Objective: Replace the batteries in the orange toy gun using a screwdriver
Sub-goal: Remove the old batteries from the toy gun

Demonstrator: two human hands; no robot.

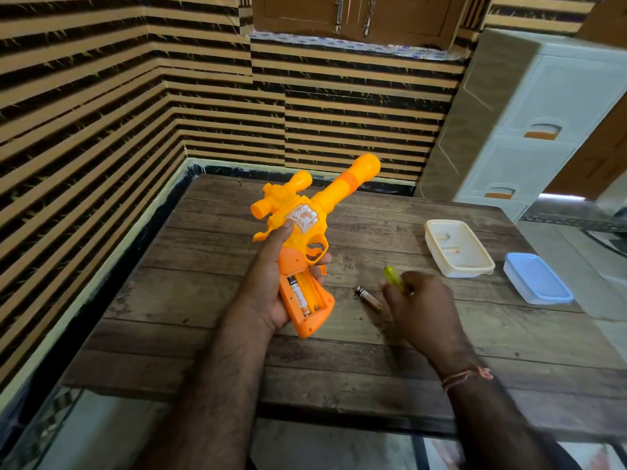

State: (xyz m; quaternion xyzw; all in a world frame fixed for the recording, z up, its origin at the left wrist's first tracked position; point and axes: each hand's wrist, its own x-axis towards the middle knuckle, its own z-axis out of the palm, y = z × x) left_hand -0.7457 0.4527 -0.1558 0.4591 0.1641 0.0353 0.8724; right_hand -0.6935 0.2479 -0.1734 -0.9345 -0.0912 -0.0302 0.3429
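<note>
Left hand (271, 286): fingers curled around the grip of the orange toy gun (305, 239), thumb stretched up along its side to the edge of the silver sticker (304, 217), fingertips showing past the trigger guard on the far side. Gun held just above the wooden table (339, 361), barrel pointing up and away toward the striped wall (101, 113), scope on its left. Battery slot in the grip open and facing up, cover off; one battery (299, 296) seated in the left channel, right channel bare apart from a metal contact at its lower end.

Right hand (424, 307): blurred, fingers closed around the yellow-green handle of a screwdriver (393, 278), handle end poking out above the knuckles, tip hidden. Thread band (466, 376) around the wrist. Hand low over the table, just right of a loose battery (368, 297) lying flat on the wood between the two hands, touching neither.

Farther right on the table: an open white tub (458, 249) with two small items inside, too blurred to tell for sure; beside it, near the table's right edge, a blue lid (537, 278) lying flat. Beyond the table, white plastic drawers (543, 130) against the wall.
</note>
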